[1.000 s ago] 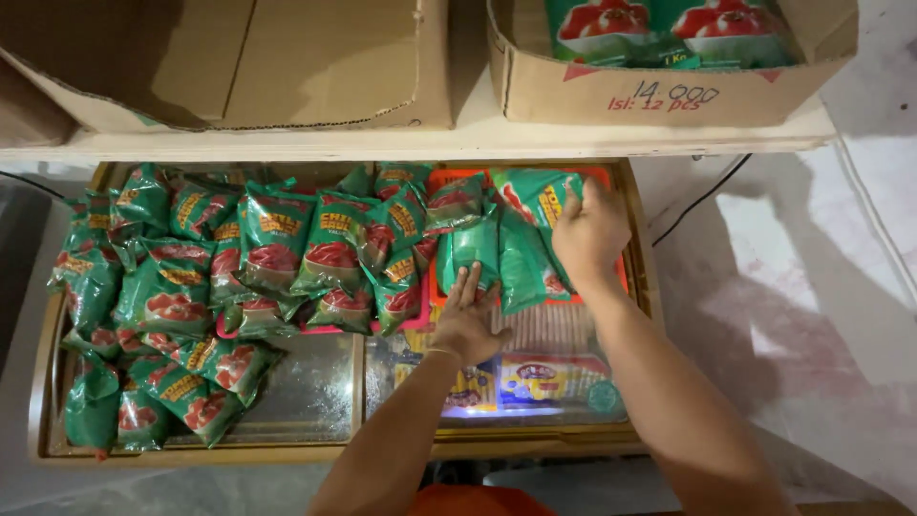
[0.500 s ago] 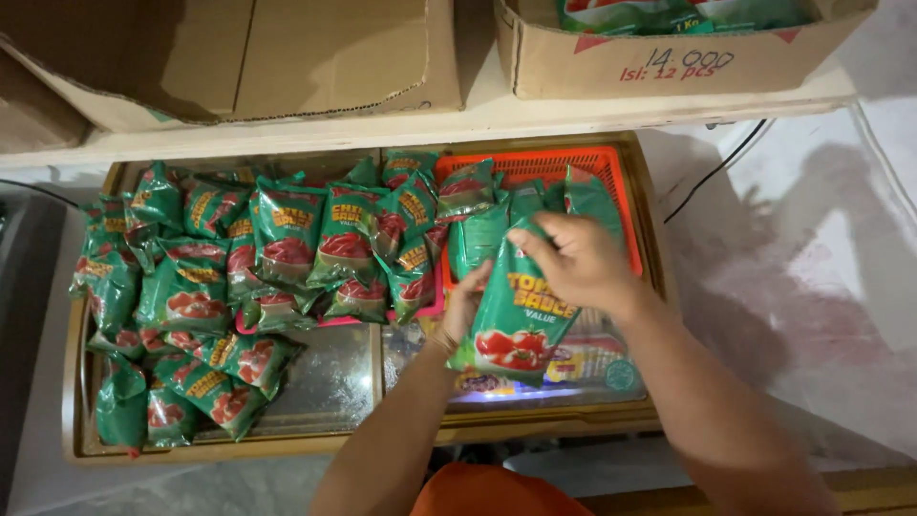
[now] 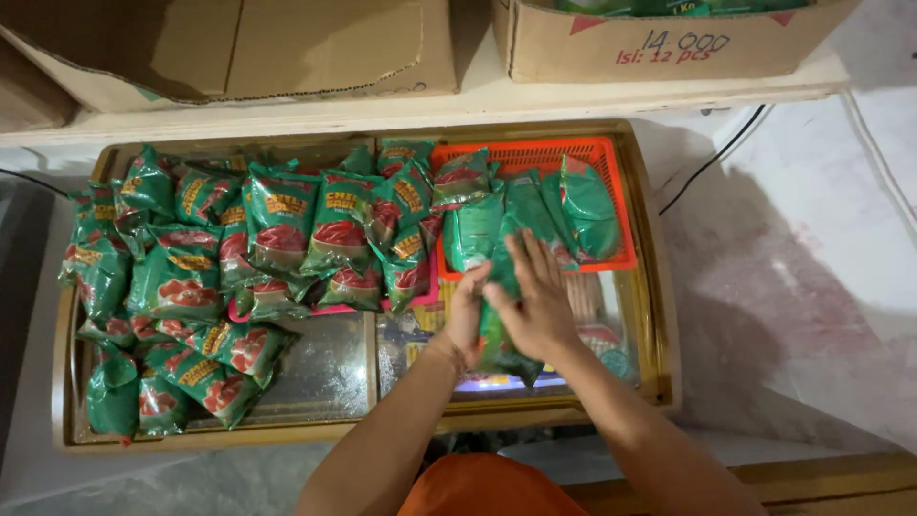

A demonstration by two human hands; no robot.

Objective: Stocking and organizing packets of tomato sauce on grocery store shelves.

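Observation:
Both my hands hold one green snack packet [image 3: 504, 330] above the glass lid of a chest freezer [image 3: 344, 368]. My left hand [image 3: 465, 315] grips the packet's left side. My right hand [image 3: 535, 301] lies flat over its top and right side. Just beyond my fingers an orange plastic basket [image 3: 611, 162] holds a few more green packets [image 3: 583, 205] standing on edge. To the left, several green and red packets [image 3: 277, 234] are heaped over the lid.
A white shelf [image 3: 478, 100] above the freezer carries cardboard boxes [image 3: 659, 38]. A black cable [image 3: 716, 153] runs down the white wall on the right. The freezer's yellow-brown rim [image 3: 659, 287] frames the lid. A wooden edge [image 3: 841, 478] shows at the bottom right.
My right hand lifted a green packet out of the basket and brought it toward me. My left hand rose to meet it, and both hands now press it between them, lower over the glass.

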